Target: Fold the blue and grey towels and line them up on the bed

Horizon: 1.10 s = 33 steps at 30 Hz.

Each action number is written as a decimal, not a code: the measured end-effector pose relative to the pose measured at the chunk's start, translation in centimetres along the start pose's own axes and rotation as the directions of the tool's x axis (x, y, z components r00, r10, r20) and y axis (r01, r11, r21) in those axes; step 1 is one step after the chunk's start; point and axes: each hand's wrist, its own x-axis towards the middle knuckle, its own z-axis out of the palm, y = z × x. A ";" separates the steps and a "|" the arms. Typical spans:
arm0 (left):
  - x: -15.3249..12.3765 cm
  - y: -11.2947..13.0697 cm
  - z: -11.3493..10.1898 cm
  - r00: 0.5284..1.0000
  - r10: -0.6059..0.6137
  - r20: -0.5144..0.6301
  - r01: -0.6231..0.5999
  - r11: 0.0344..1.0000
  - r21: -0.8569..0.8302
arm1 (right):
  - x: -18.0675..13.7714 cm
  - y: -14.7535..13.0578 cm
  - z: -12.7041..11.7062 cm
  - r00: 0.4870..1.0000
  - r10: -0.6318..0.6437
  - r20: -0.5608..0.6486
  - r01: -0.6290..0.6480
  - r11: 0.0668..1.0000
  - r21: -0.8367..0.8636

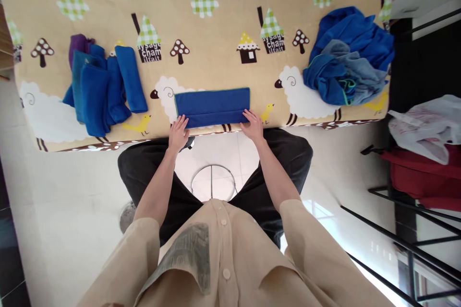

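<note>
- A bench (223, 14) in sheep-and-cloud print stands over a pale tiled floor (72, 192); a black rack (411, 268) and a white plastic bag (428, 124) are at right.
- A folded blue cloth (212, 107) lies near the bench's front edge, the left hand (179, 133) and right hand (253, 125) resting on its near corners, fingers extended, unclenched.
- Printed surface stretches beyond the cloth and sideways to folded cloths (95, 91) at left, a rumpled heap (349, 57) at right.

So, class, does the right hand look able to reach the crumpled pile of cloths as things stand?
Probably yes: the right hand only touches the flat blue cloth near its right end, and just printed tablecloth shows between hand and crumpled pile.
</note>
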 end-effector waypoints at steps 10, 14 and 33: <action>0.9 -0.8 -0.6 0.988 -0.097 -0.119 0.089 0.993 -0.073 | 0.9 1.6 0.2 0.995 0.046 -0.088 -0.045 0.999 0.017; 1.3 -1.3 -0.5 0.966 -0.155 -0.209 0.115 0.975 -0.190 | 1.5 2.2 0.4 0.987 0.088 -0.134 -0.077 0.993 0.086; 2.5 -3.4 0.5 0.845 -0.436 -0.308 0.335 0.883 -0.330 | 2.9 4.4 1.2 0.910 0.323 -0.260 -0.263 0.935 0.238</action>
